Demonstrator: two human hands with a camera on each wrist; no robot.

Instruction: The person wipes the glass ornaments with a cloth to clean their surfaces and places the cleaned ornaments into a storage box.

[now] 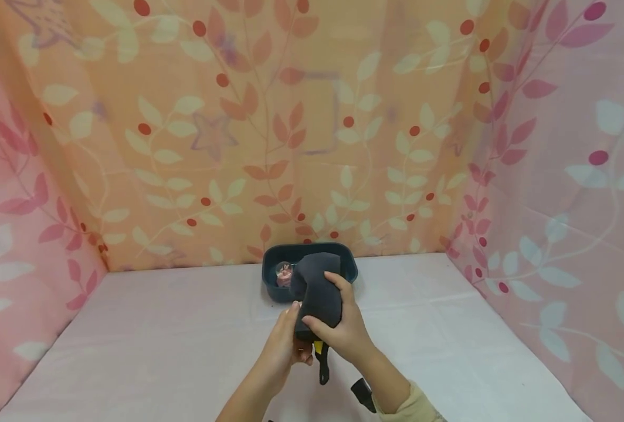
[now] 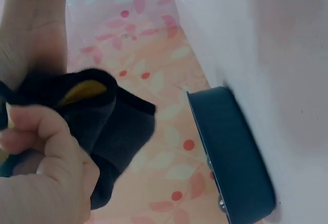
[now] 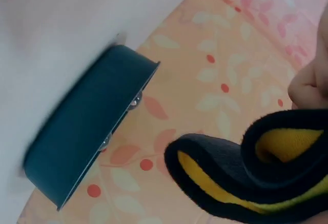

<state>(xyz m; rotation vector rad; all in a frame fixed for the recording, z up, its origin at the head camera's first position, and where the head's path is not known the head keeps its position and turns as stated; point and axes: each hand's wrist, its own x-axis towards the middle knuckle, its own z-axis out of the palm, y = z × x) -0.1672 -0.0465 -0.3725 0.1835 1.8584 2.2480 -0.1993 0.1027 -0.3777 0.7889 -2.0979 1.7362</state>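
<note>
Both hands hold a folded dark grey cloth piece [image 1: 319, 296] with black edging, raised over the table in front of the tray. Yellow lining shows inside its folds in both wrist views. A black strap [image 1: 324, 366] with a looped end hangs below it. My right hand [image 1: 349, 328] grips it from the right, thumb and fingers spread around it. The left hand [image 1: 280, 349] holds its lower left side; in the left wrist view, that hand's fingers [image 2: 48, 131] are curled at the cloth's edge. What kind of article the cloth is cannot be told.
A dark teal tray [image 1: 270, 287] stands at the table's back, against the patterned curtain [image 1: 185, 146]. Inside is a clear round container [image 1: 284, 274] with pink contents; the cloth hides part of the tray. Near the right sleeve is a small black object [image 1: 363, 394].
</note>
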